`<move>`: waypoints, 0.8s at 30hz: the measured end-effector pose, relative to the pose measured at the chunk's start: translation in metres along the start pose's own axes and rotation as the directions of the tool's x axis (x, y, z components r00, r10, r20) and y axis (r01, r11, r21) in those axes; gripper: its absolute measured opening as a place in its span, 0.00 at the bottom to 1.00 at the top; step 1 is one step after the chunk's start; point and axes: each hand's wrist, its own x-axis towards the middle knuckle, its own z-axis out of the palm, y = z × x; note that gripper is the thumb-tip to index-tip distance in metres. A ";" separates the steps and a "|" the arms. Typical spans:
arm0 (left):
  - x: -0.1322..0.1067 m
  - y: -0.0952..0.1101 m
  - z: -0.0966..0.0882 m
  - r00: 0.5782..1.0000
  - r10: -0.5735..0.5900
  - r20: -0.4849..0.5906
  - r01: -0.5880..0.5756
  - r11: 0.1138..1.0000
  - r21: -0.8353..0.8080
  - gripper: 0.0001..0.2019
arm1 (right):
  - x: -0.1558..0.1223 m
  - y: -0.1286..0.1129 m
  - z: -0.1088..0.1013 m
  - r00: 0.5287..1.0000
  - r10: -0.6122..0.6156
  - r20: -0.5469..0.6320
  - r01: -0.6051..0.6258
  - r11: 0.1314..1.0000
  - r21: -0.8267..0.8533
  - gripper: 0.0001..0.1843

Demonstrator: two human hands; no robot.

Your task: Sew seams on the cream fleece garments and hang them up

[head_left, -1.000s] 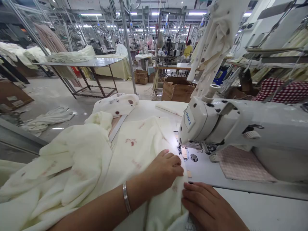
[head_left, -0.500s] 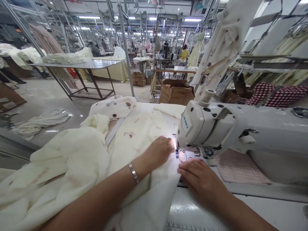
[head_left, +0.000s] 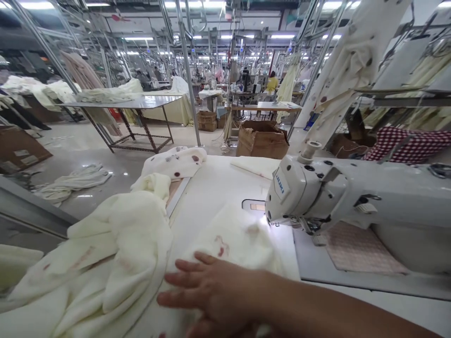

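Observation:
My right hand (head_left: pixel 214 291) reaches across from the lower right, palm down with its fingers spread. It lies over a cream fabric piece (head_left: pixel 243 234) with a reddish printed motif, spread on the white sewing table (head_left: pixel 211 188). The far edge of this piece runs close to the needle area of a white sewing machine (head_left: pixel 282 188), where a small light shines. My left hand is out of sight. To the left of my fingers is a large crumpled heap of cream fabric (head_left: pixel 120 239).
A spotted white cloth (head_left: pixel 172 164) lies at the table's far left edge. Pink checked fabric (head_left: pixel 362 249) sits under the machine arm. Beyond stand a cardboard box (head_left: pixel 262 138), a metal-legged table (head_left: pixel 148 101) and a pole (head_left: pixel 188 70). Cloth lies on the floor (head_left: pixel 120 157).
My right hand has moved left from beside the needle onto the fabric, its fingers spreading. My left hand has left the view. The cream piece has been drawn nearer, baring the table behind it.

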 end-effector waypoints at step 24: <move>-0.014 -0.036 -0.072 0.920 0.216 0.328 -0.223 0.975 -0.018 0.31 | -0.158 -0.037 0.007 0.907 0.358 -0.222 -0.393 0.909 -0.137 0.16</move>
